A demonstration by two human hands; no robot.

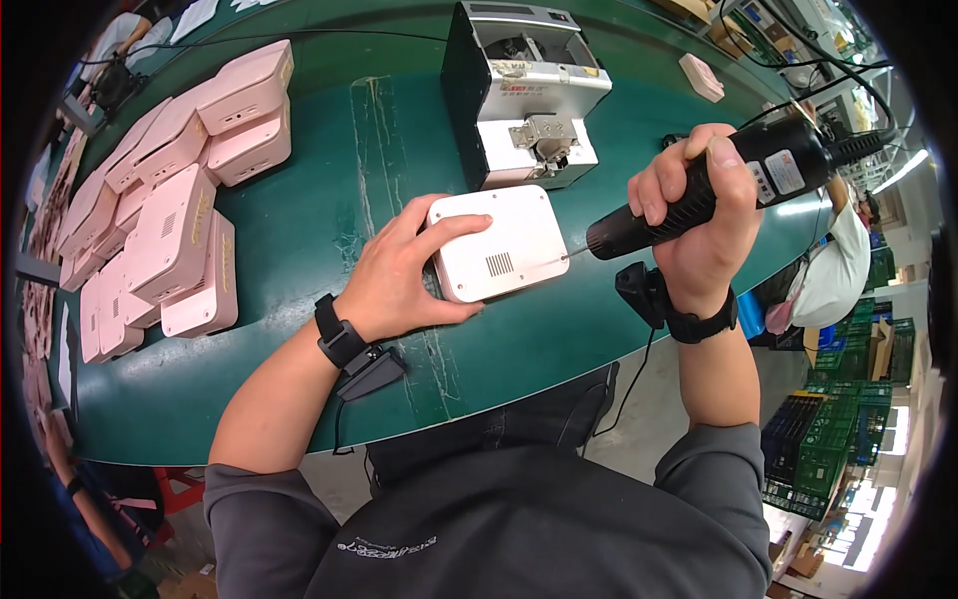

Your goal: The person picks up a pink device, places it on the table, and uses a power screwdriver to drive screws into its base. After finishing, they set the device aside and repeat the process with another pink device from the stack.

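Note:
A pale pink plastic case [514, 225] with rounded corners lies on the green table in front of me, its slotted, screw-holed face up. My left hand [394, 270] grips its left side, thumb along the near edge and index finger across the top. Closed around the black body of an electric screwdriver [639, 232] is my right hand [707, 215]. The tool slants down to the left, and its thin bit reaches the hole at the case's near right corner. Whether a screw sits under the tip is too small to tell.
Behind the case stands a silver and black screw feeder [529, 105]. Several similar pink cases [170, 240] are stacked on the left of the green table [299, 349]. A small pink part [702, 78] lies at the far right. Cables hang from the screwdriver's rear; another person [843, 265] is at the right.

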